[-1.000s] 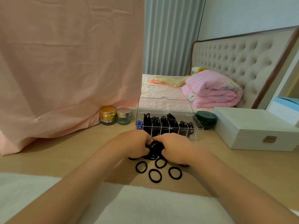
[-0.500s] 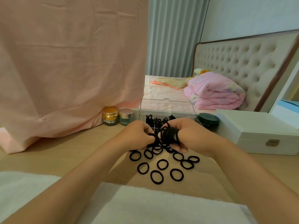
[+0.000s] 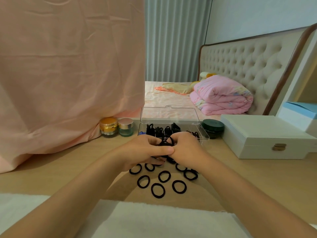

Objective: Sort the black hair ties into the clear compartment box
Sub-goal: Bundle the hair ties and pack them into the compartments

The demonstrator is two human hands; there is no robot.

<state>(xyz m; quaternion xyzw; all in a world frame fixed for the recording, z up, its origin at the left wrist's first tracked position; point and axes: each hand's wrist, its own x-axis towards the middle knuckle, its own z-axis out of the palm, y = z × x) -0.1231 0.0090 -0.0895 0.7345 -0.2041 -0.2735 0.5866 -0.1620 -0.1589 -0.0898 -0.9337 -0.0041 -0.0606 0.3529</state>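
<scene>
My left hand (image 3: 147, 149) and my right hand (image 3: 186, 148) meet just in front of the clear compartment box (image 3: 203, 134). Both are closed on one bunch of black hair ties (image 3: 165, 142) held between them. The box's lid (image 3: 169, 114) stands open behind it, and several compartments hold black ties. Several loose black hair ties (image 3: 157, 190) lie flat on the wooden table (image 3: 68, 169) below my hands. Some of them are partly hidden under my fingers.
A gold jar (image 3: 108, 127) and a pale green jar (image 3: 125, 126) stand left of the box, against a hanging pink cloth (image 3: 68, 74). A dark green tin (image 3: 212, 127) and a white latched case (image 3: 264, 136) sit to its right. A white towel (image 3: 154, 220) covers the near edge.
My hands lifted the bunch of ties off the table, uncovering more loose ties, then closed together around it in front of the box.
</scene>
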